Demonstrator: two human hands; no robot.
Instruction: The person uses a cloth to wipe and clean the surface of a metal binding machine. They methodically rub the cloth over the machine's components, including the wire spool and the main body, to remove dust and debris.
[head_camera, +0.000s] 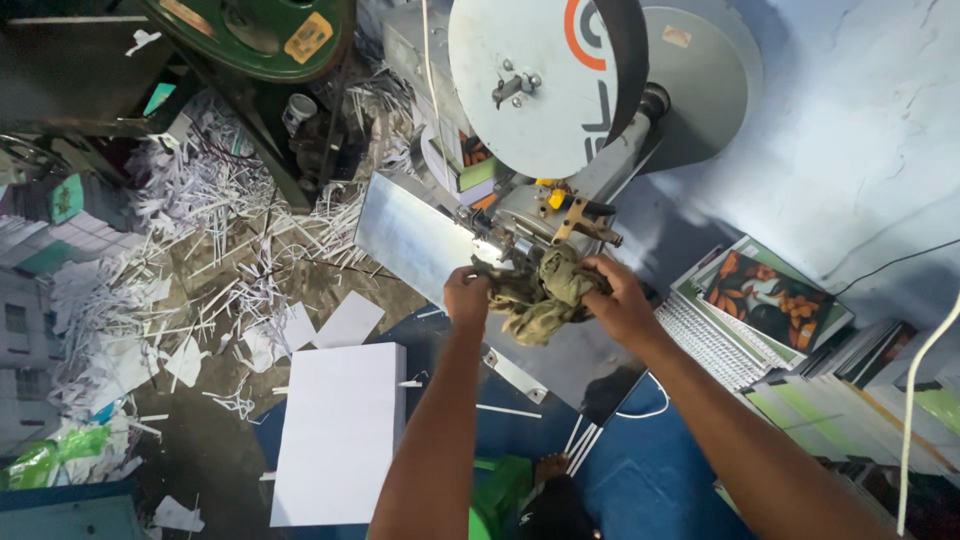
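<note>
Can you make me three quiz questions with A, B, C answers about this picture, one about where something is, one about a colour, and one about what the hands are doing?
1. Where does the stack of white paper lie?
A. below the left hand
B. on the grey wheel
C. on the booklets

2. What colour is the cloth?
A. red
B. olive green
C. white

3. How do the hands stand?
A. both grip the cloth
B. both hang free
C. one holds scissors

Answers: 1 A, the stack sits lower left of the left hand. 2 B, the rag looks dull olive. 3 A, the left hand and right hand both clutch the cloth by the machine.
</note>
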